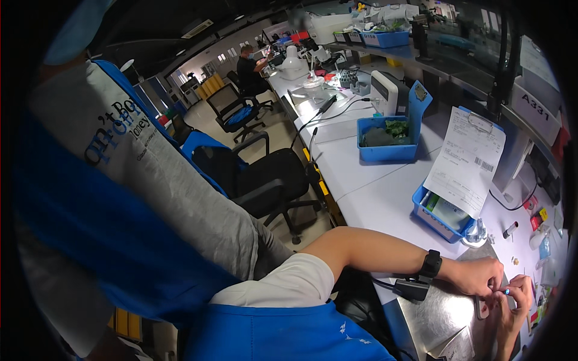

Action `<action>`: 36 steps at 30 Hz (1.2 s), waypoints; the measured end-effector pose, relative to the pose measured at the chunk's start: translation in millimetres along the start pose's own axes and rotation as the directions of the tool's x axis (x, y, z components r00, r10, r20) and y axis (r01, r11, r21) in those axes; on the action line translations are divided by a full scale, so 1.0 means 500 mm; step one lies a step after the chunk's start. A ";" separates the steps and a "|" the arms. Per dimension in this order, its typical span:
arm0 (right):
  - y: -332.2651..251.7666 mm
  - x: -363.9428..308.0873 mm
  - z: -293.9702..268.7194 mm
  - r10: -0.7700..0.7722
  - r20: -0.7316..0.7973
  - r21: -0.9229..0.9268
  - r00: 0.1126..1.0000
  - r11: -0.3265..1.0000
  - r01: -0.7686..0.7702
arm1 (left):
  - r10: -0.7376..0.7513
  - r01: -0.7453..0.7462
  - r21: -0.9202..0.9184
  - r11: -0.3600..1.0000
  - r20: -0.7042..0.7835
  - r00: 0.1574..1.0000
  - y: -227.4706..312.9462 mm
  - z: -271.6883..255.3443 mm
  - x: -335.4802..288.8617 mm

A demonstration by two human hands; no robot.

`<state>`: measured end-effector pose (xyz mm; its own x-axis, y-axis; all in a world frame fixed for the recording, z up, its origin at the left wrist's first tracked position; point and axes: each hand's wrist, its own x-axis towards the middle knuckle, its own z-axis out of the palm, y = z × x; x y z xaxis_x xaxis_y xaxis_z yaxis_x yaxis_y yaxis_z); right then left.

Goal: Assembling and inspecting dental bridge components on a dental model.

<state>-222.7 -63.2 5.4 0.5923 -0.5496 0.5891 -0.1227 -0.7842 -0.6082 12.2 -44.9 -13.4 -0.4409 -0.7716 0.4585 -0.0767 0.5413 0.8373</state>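
Both hands are meeting at the lower right over a shiny steel work plate [442, 313]. Left hand [478, 275], wearing a black wrist strap [430, 263], is closing thumb and fingers narrowly on a tiny blue-tipped part [507, 291], and right hand [512, 307] is pinching in beside it; what the right fingers are gripping is too small to tell. A small dark flat piece [481, 308] is lying on the plate just under them.

Judging by this, a fine fitting step is under way, and the next move is calling for steady, small fingertip motion.

Room is tight: the plate's near edge is overhanging the bench front, a blue plastic bin with a white paper sheet [466, 159] clipped above is standing just behind the hands. Farther along the white bench [373, 192], a second open blue bin [388, 141] is sitting well apart, with black office chairs [271, 180] in the aisle at left.
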 end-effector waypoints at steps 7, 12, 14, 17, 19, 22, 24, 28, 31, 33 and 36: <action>0.008 -0.011 -0.012 0.150 0.079 0.104 0.986 0.982 -0.158 | 0.033 -0.034 0.021 0.999 0.023 0.999 -0.017 0.003 0.005; 0.000 -0.009 -0.025 0.227 0.142 0.200 0.964 0.947 -0.252 | 0.035 -0.035 -0.001 0.999 -0.004 0.999 -0.017 0.005 0.004; -0.005 -0.011 -0.028 0.306 0.158 0.213 0.939 0.918 -0.335 | 0.031 -0.031 -0.004 1.000 -0.014 0.999 -0.029 0.011 0.001; -0.009 -0.018 -0.029 0.430 0.180 0.225 0.885 0.858 -0.462 | 0.006 -0.006 0.022 1.000 0.014 1.000 -0.044 0.016 0.006; -0.014 -0.020 -0.027 0.510 0.191 0.230 0.839 0.807 -0.544 | -0.012 0.011 0.043 0.999 0.027 1.000 -0.048 0.017 0.008; -0.022 -0.020 -0.025 0.622 0.200 0.237 0.757 0.719 -0.654 | 0.002 -0.003 0.063 0.998 0.023 1.000 -0.052 0.017 0.007; -0.030 -0.021 -0.024 0.691 0.205 0.244 0.693 0.650 -0.720 | 0.032 -0.032 0.062 0.998 0.009 0.999 -0.048 0.016 0.005; -0.043 -0.025 -0.019 0.802 0.226 0.256 0.553 0.499 -0.828 | 0.037 -0.038 0.029 0.999 0.005 0.999 -0.016 0.009 -0.002; -0.082 -0.007 -0.027 0.832 0.233 0.342 0.503 0.414 -0.844 | 0.040 -0.040 0.037 0.999 -0.002 0.999 -0.016 0.009 -0.003; -0.052 -0.011 -0.038 0.844 0.235 0.418 0.482 0.360 -0.834 | 0.049 -0.049 0.043 0.998 0.001 0.999 -0.023 0.015 -0.006; 0.129 -0.099 -0.106 0.446 -0.165 0.160 0.880 0.892 -0.422 | -0.022 0.029 -0.081 0.996 0.080 0.997 -0.005 0.026 0.006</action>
<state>-302.2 -101.6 -34.9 0.3347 -0.8808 0.3349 -0.2318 -0.4214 -0.8767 -0.5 -44.4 -17.7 -0.5089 -0.7546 0.4143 -0.0165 0.4898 0.8717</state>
